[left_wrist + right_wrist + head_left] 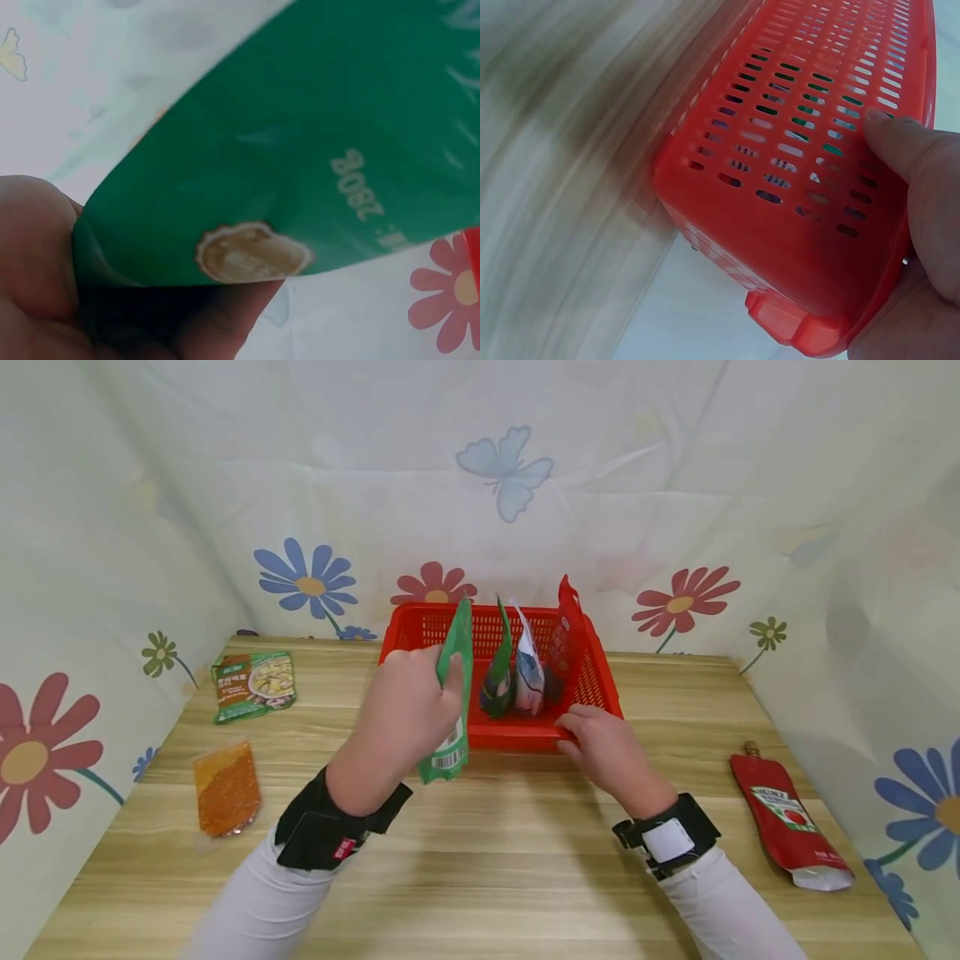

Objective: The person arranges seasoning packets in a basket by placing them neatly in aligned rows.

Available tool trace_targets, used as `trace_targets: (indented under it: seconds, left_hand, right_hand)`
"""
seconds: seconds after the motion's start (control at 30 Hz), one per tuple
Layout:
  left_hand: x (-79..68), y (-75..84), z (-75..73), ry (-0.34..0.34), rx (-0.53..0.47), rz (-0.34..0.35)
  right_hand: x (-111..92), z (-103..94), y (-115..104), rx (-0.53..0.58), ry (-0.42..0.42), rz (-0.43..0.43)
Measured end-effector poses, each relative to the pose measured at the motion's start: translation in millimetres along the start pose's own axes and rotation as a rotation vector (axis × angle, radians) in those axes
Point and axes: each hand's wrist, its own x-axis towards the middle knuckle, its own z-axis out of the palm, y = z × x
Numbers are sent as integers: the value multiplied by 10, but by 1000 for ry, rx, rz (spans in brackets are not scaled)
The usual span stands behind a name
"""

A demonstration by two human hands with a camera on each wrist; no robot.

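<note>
My left hand (408,697) grips a green packet (456,693) by its edge, upright over the left front of a red plastic basket (517,742). Close up in the left wrist view, the green packet (300,150) lies between thumb and fingers. With my right hand (603,747) I hold the basket's front rim near its right corner; the right wrist view shows the thumb outside the perforated wall (780,195). Standing inside the basket are a dark green packet (498,681), a white and blue packet (528,672) and a red packet (567,635).
To the left on the wooden table (480,877) lie a green and brown food packet (255,685) and a clear packet of orange stuff (227,789). A red ketchup pouch (783,814) lies at the right. Flower-printed cloth (375,485) encloses the back and sides.
</note>
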Motion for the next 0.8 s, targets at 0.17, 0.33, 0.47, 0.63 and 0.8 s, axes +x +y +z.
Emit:
trace_targets:
  seconds: [0.17, 0.33, 0.47, 0.63, 0.8]
  left_hand:
    - [281, 26, -103, -14, -1, -38]
    - [642, -34, -75, -38, 19, -79]
    - [926, -127, 37, -67, 58, -124]
    - [1199, -200, 204, -133, 75, -178]
    - [1394, -236, 358, -177, 72, -231]
  right_hand:
    - [11, -6, 6, -7, -10, -10]
    - [14, -14, 5, -5, -16, -15]
    - [13, -22, -7, -6, -19, -13]
    - [10, -14, -2, -9, -30, -2]
    - [9, -16, 11, -12, -24, -7]
